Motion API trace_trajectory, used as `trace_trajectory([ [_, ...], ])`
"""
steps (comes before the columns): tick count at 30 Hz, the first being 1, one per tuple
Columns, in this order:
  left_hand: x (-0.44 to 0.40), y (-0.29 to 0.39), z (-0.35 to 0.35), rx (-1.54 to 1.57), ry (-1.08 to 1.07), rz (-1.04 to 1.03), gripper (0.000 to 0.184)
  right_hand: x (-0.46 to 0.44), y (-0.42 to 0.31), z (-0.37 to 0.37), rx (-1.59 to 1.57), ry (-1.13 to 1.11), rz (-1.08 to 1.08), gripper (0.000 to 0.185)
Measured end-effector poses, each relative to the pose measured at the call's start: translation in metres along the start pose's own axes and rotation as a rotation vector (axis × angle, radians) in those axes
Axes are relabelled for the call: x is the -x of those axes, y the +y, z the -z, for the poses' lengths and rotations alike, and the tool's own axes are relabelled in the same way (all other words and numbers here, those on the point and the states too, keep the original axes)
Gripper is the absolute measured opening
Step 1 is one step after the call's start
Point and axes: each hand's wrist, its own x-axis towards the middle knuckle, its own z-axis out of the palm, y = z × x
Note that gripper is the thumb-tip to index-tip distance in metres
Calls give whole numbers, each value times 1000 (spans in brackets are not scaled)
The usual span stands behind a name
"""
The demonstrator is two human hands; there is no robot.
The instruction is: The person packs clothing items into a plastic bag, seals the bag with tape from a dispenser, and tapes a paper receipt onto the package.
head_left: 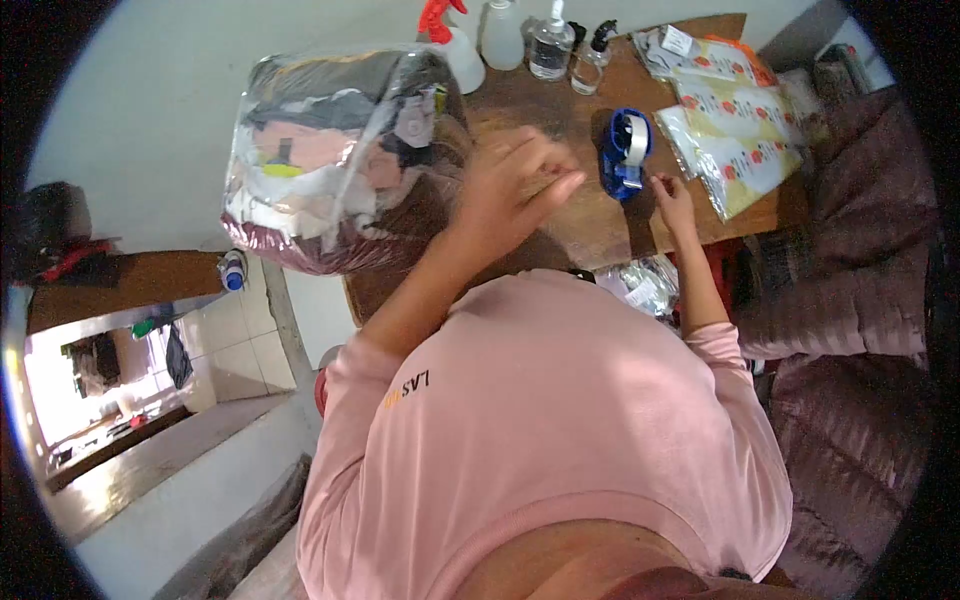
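Note:
A blue tape dispenser [608, 165] with a white roll stands on the wooden table between my hands. My left hand [510, 190] is raised over the table beside the plastic-wrapped bundle, slightly blurred, its thumb apart from the bent fingers and nothing visible in it. Close to the dispenser's near end, my right hand [676, 205] has its fingertips pinched together; whatever they hold is too small to make out. The bundle [330, 165] is a clear bag packed with folded clothes in grey, pink, white and dark colours.
Behind the bundle stand a red-topped spray bottle [460, 60] and several clear bottles [550, 50]. Flat printed plastic packets [735, 120] lie at the table's right. Clear plastic packaging [645, 285] sits below the near edge. Dark striped fabric [850, 240] borders the right side.

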Motion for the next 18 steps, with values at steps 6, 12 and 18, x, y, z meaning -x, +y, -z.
trace_trajectory([
  [6,40,-131,-201,303,-218,523,30,-6,19,-17,-186,-179,-194,42],
  [12,33,-146,-248,79,-273,450,33,-21,10,-26,-74,-113,-35,26],
  [18,20,-127,-230,-112,-382,513,29,23,-42,-5,-198,51,84,25],
])
